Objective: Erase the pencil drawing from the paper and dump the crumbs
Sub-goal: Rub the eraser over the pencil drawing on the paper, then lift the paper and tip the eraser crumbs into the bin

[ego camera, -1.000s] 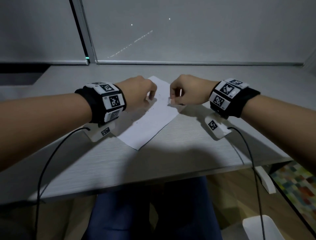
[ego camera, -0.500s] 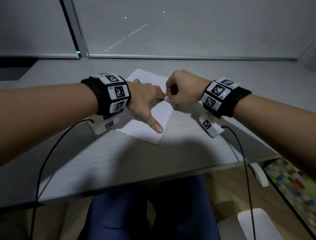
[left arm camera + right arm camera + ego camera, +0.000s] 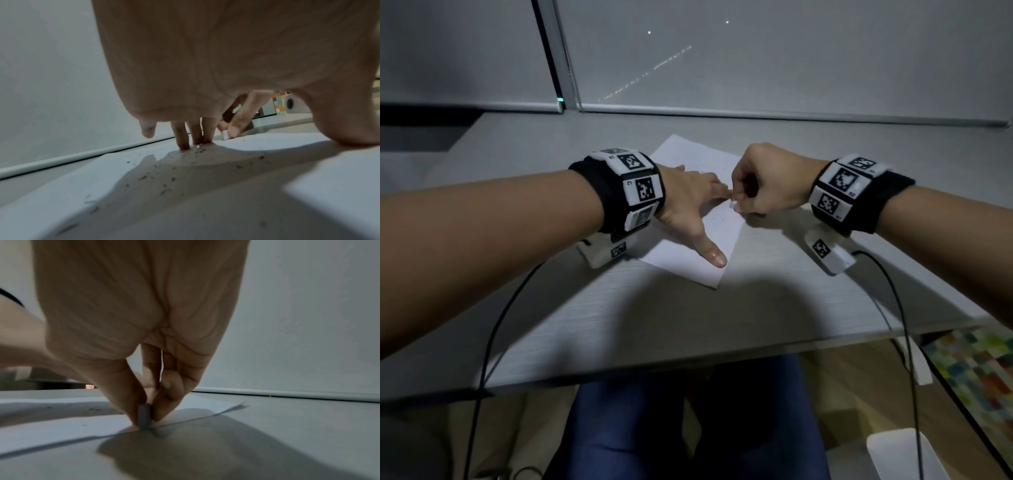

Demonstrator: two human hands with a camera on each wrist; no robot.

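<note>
A white sheet of paper (image 3: 698, 157) lies at an angle on the grey desk (image 3: 774, 308), dotted with dark eraser crumbs (image 3: 170, 178). My left hand (image 3: 688, 205) lies flat on the sheet, fingers straight, fingertips (image 3: 183, 144) and thumb pressing it down. My right hand (image 3: 763, 185) pinches a small white eraser (image 3: 732, 204) between thumb and fingers at the sheet's right edge, close to the left fingertips. In the right wrist view the eraser (image 3: 144, 417) stands on end with its lower edge on the paper (image 3: 61, 426). No pencil lines are plainly visible.
A window with a drawn blind (image 3: 756, 61) runs along the desk's far edge. A white bin (image 3: 897, 455) stands on the floor at the lower right, beside a coloured mat (image 3: 976, 373). Two cables (image 3: 493, 342) hang from the wrist cameras over the desk's near edge.
My left hand went from curled fingers at the sheet's upper part to lying flat with thumb spread on it. The right hand has kept the eraser at the paper's right edge.
</note>
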